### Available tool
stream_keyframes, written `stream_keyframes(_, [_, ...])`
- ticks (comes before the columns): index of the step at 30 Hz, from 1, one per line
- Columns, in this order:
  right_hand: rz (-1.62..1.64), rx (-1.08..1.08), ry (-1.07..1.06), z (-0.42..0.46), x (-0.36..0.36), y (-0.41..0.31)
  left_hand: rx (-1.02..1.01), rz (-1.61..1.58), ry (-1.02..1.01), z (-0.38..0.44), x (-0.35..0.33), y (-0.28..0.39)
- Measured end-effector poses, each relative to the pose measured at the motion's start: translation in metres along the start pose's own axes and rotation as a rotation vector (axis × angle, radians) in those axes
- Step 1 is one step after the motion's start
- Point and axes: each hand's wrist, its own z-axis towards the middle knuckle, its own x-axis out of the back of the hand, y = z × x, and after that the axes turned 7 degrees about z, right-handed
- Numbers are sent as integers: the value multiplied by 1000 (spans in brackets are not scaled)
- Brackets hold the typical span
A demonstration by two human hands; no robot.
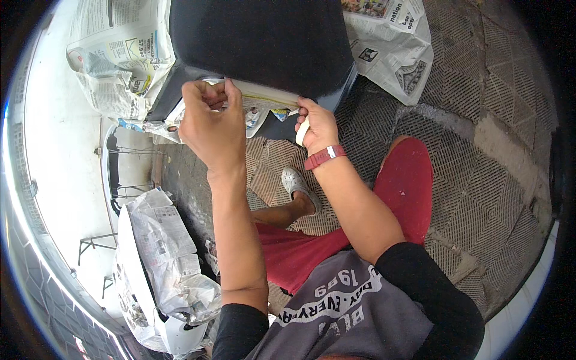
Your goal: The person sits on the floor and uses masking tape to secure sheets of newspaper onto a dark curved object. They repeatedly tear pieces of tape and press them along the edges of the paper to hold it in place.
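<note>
A dark, glossy car body panel [265, 40] lies before me, with newspaper masking [121, 58] along its left side. My left hand [211, 112] pinches masking tape at the panel's lower edge, its fingers closed together. A strip of masking tape [265, 93] runs from there along the edge to my right hand [317, 123]. That hand holds a roll of masking tape [303, 131] against the palm, its thumb and forefinger at the strip's right end. Printed newspaper [254, 119] hangs under the strip between my hands.
More newspaper [396, 49] covers the right side of the panel. At the lower left stands a white vehicle part [180, 335] partly wrapped in newspaper. My foot in a grey clog [297, 184] rests on the patterned tile floor [459, 180]. A white wall [58, 135] rises at the left.
</note>
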Motion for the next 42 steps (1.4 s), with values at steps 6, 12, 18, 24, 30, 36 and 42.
stream_keyframes(6, [-25,71,110,-12,-17,14,-193,101,129,-10,-14,-25])
stream_keyframes(12, [9,114,154,-11,-25,21,-214,149,170,-11,-15,-31])
stream_keyframes(18, [5,138,171,-16,-28,22,-186,69,217,-10,-15,-34])
stream_keyframes(24, [-62,206,174,-22,-26,20,-550,358,77,-28,-25,-51])
stream_keyframes(30, [-214,299,129,-10,-3,28,-831,550,-118,-49,-36,-63])
stream_keyframes(36, [-534,347,-124,-29,53,10,-987,541,-359,-87,-59,-64])
stream_keyframes(42, [-1037,452,-550,-61,104,-25,-323,-91,-767,-132,-42,-24])
